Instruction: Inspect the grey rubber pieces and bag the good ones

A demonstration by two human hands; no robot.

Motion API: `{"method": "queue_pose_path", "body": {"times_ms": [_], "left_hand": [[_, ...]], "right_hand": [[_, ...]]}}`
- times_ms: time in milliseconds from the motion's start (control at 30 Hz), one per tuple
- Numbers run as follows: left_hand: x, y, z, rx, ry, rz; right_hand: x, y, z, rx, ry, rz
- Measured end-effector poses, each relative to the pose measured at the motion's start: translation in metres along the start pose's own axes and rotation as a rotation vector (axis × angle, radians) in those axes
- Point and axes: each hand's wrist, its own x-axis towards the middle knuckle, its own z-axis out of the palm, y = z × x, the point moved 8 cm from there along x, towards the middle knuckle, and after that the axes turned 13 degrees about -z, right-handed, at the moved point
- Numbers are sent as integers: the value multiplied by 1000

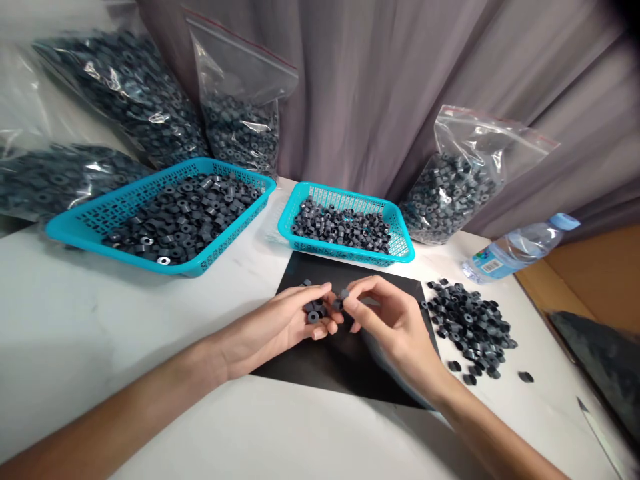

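Note:
Over a black mat (345, 367), my left hand (285, 317) is curled around several small dark grey ring-shaped pieces (313, 317), cupping them in its palm and fingers. My right hand (387, 310) pinches one dark grey piece (344, 297) between thumb and forefinger, close to the left fingertips. Beyond the hands stands a small blue basket (345, 250) partly filled with dark pieces (340, 227). Right of the mat lies a loose pile of similar dark pieces (470, 327).
A larger blue basket (185, 267) of grey ring pieces stands at the left. Clear zip bags of pieces, including one bag (240, 127) and another bag (450, 187), lean behind. A water bottle (520, 247) lies tilted at the right, near a pen-like object (595, 430).

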Motion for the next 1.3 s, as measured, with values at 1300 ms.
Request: {"method": "queue_pose_path", "body": {"times_ms": [1300], "left_hand": [[5,2,-2,-306,-82,-75]], "right_hand": [[-5,18,22,-595,-290,-78]]}}
